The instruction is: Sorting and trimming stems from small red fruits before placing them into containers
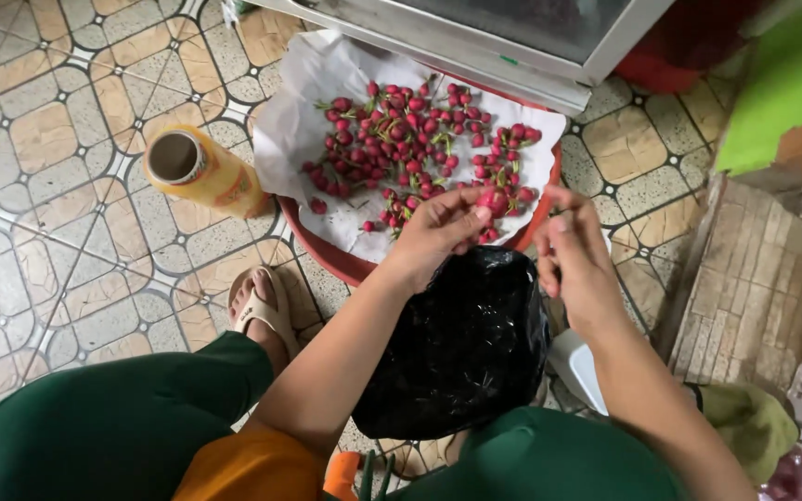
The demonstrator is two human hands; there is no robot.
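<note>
Left hand (443,227), fingers pinched shut in a tight grip on one small red fruit (488,199), right at the near edge of the red tray (327,255). Right hand (573,255) just beside it, fingers curled in, grip mostly closed; hard to tell if anything is in it. Both hands above a black plastic bag (466,343) between the knees. Lots of little red fruits with green stems (401,139) spread on white paper (294,121) in the tray, on the tiled floor (58,232). Yellow tube with an open end (201,172) lying on the floor near the tray's left edge. Foot in a sandal (262,306) close by
</note>
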